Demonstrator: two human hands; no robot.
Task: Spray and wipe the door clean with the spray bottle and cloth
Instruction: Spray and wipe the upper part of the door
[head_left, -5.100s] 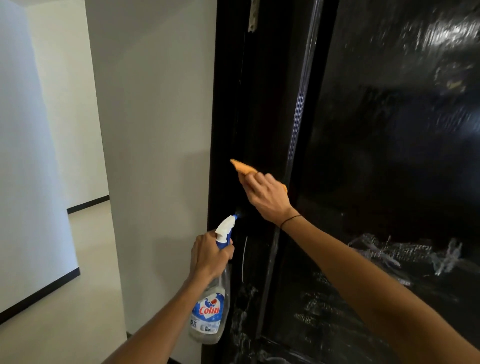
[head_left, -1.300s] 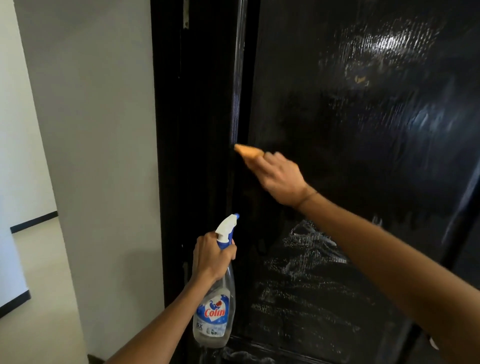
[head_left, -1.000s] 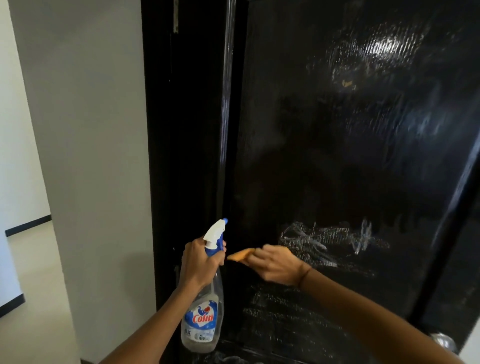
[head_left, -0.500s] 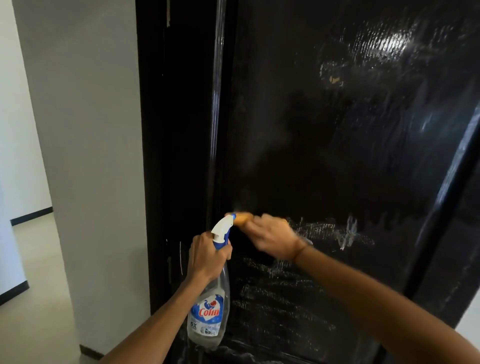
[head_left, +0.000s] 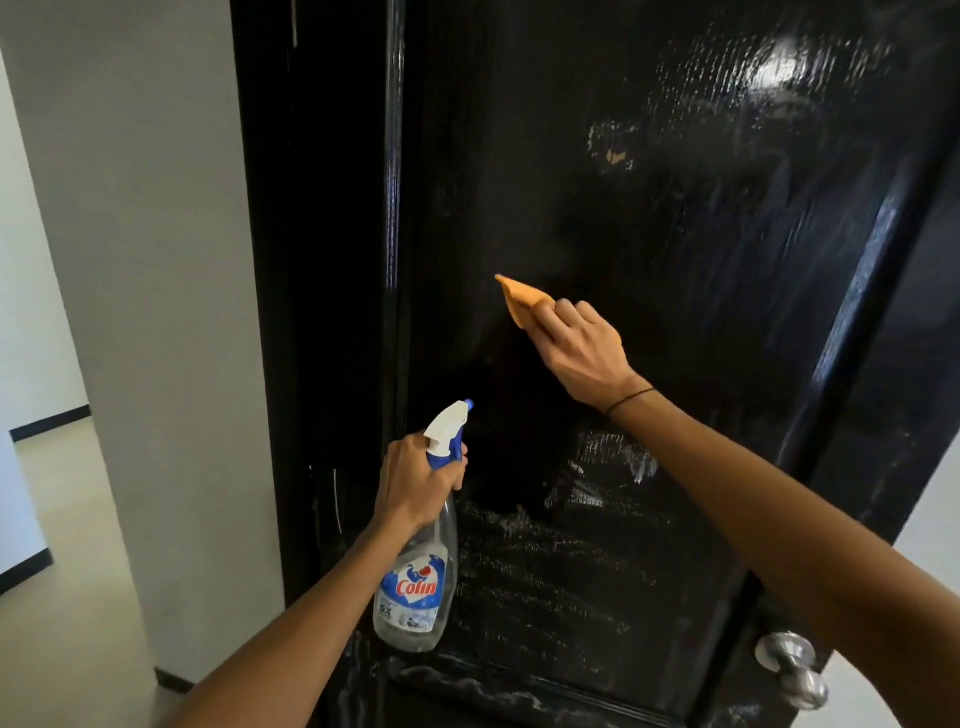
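The glossy black door (head_left: 701, 218) fills the right of the view, with white foam streaks across its lower panel. My right hand (head_left: 579, 351) presses an orange cloth (head_left: 522, 300) flat against the door's middle, the cloth's corner sticking out past my fingertips. My left hand (head_left: 418, 480) grips the neck of a clear spray bottle (head_left: 418, 597) with a blue label, held upright low in front of the door. Its white and blue nozzle points at the door.
A white wall (head_left: 156, 260) stands left of the black door frame (head_left: 311, 260). A silver door knob (head_left: 792, 667) sticks out at the lower right edge of the door. A pale floor with a dark skirting line lies at the far left.
My right hand has swept the cloth up and to the right, away from the bottle's nozzle to the door's middle. The left hand and bottle have stayed in place.
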